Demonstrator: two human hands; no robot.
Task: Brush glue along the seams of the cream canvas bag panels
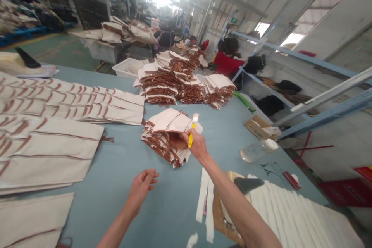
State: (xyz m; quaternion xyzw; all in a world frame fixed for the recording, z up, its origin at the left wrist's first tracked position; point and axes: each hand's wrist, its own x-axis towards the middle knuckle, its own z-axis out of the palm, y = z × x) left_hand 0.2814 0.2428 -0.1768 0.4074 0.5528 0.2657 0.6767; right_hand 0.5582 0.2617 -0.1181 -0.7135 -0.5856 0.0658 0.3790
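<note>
My right hand (199, 148) is closed around a small paintbrush (190, 140) with a yellow handle, its pale bristles pointing up and away from me. The hand is at the right side of a stack of cream fabric pieces (168, 121) with brown edging. The top piece bulges there, showing a brown inside; whether my fingers also grip the cloth is hidden. My left hand (143, 186) is over the blue-grey table (162, 217), nearer to me than the stack. Its fingers are loosely bent and apart, with nothing in them.
Overlapping cream panels (66, 102) cover the table's left side. Taller piles (162, 77) stand behind the stack. To the right are a clear jar (255, 151), a cardboard box (257, 127), white strips (209, 209) and a row of white pieces (290, 209).
</note>
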